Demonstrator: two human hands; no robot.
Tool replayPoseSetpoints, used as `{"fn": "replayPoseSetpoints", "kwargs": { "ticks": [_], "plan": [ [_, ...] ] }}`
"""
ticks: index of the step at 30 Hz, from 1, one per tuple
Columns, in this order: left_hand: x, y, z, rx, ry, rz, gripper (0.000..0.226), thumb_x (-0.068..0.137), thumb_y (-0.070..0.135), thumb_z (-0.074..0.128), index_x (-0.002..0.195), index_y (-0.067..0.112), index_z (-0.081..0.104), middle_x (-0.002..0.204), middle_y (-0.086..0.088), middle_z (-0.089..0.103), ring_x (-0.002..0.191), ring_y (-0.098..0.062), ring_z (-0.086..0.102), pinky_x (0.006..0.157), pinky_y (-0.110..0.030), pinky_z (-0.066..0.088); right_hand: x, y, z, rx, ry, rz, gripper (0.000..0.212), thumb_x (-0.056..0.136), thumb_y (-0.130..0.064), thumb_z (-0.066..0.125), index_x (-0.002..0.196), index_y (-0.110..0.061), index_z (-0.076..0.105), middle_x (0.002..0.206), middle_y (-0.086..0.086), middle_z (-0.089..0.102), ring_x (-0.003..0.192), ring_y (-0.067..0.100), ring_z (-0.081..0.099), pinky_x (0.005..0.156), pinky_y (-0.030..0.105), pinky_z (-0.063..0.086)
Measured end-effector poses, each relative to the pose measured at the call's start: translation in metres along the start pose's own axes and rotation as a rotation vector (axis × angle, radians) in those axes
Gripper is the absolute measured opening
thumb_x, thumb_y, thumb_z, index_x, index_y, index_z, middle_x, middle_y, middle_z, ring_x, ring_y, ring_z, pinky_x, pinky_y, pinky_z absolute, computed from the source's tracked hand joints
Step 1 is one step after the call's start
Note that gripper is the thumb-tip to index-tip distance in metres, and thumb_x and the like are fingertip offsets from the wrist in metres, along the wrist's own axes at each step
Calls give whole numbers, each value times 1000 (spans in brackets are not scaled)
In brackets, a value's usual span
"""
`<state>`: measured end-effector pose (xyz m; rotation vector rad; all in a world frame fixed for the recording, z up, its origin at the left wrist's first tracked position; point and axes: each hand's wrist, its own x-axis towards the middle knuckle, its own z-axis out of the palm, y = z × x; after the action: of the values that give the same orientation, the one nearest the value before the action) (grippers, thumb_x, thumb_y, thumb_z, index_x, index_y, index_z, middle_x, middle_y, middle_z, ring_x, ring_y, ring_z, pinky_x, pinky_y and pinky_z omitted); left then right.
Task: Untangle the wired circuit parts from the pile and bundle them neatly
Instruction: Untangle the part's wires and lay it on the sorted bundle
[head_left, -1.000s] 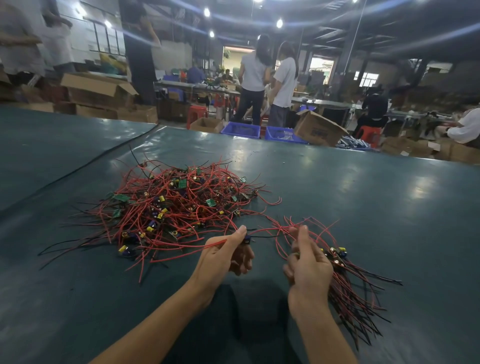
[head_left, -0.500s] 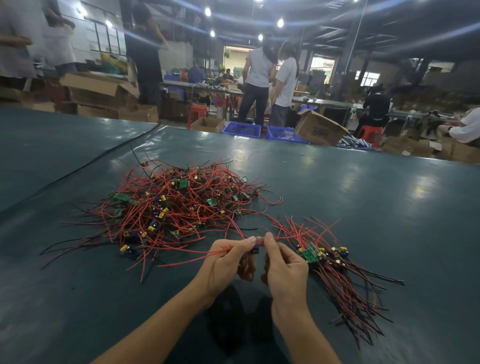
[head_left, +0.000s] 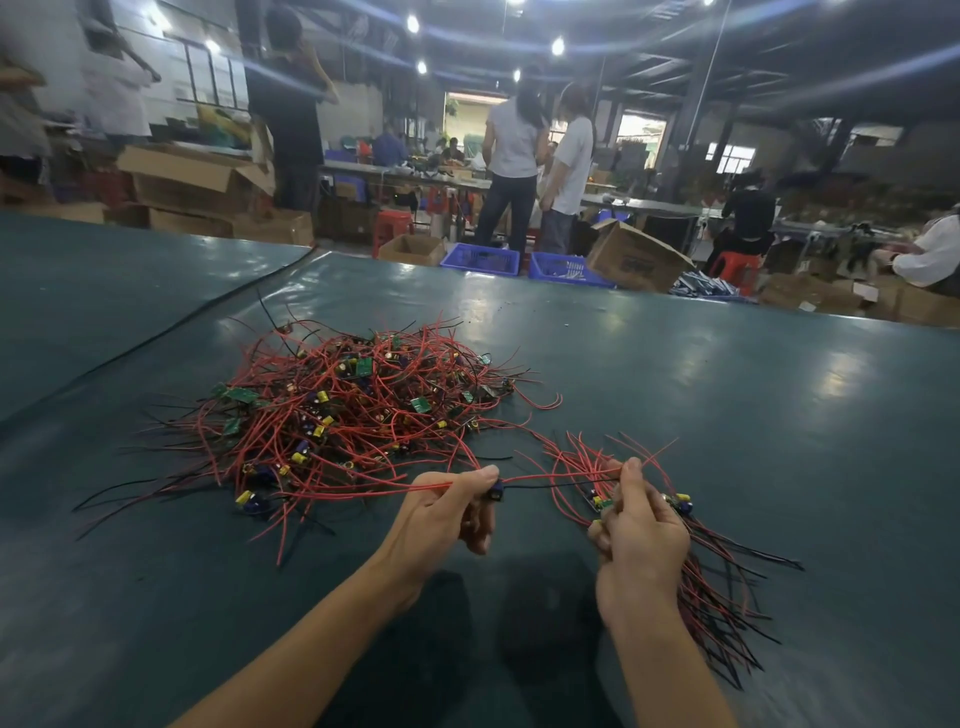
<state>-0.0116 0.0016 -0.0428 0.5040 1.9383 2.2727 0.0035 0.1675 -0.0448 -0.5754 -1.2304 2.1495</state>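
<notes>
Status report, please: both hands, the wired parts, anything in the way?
Left hand pinches one part, wires stretched to right hand. Right hand grips bundle. Tangled pile close by left hand.

One tangled pile (head_left: 353, 415) of wired circuit parts, too many to count. One gathered bundle (head_left: 719, 597). One single part (head_left: 497, 492) between two grips: left grip (head_left: 447, 512), right grip (head_left: 641, 535). Two blue crates (head_left: 480, 258) (head_left: 566, 270). Two red stools (head_left: 392, 223) (head_left: 735, 265). Two people (head_left: 511, 156) (head_left: 571, 166) standing together beyond the table (head_left: 727, 415).
</notes>
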Motion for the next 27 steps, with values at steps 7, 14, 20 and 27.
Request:
{"fn": "replayPoseSetpoints", "kwargs": {
  "ticks": [7, 14, 20, 27],
  "plan": [
    [-2, 2, 4, -74, -87, -73, 51, 79, 58, 54, 53, 15, 65, 51, -6, 57, 47, -17, 54, 54, -23, 48, -35, 9, 8, -301, -555, -70, 53, 75, -77, 54, 92, -32, 77, 55, -11, 52, 46, 4, 46, 44, 14, 39],
    [2, -5, 1, 76, -135, -107, 67, 80, 68, 48, 55, 9, 66, 50, -6, 58, 45, -14, 54, 54, -18, 46, -43, 27, 7, -660, -739, -245, 60, 98, -60, 27, 77, -23, 71, 79, 2, 71, 79, 12, 68, 78, 35, 54],
    [3, -11, -2, 80, -116, -67, 70, 73, 77, 58, 42, 15, 53, 38, 2, 49, 35, -8, 46, 44, -12, 38, -51, 33, 9, -644, -709, -375, 66, 94, -62, 26, 70, -10, 58, 68, 11, 61, 66, 26, 58, 66, 49, 48],
    [6, -6, -8, 209, -143, -115, 78, 79, 81, 35, 52, 15, 66, 57, -8, 65, 53, -17, 61, 57, -25, 49, -34, 21, 7, -575, -356, -228, 75, 98, -58, 23, 56, -8, 60, 45, -4, 48, 45, 10, 44, 51, 23, 37]
  ]
}}
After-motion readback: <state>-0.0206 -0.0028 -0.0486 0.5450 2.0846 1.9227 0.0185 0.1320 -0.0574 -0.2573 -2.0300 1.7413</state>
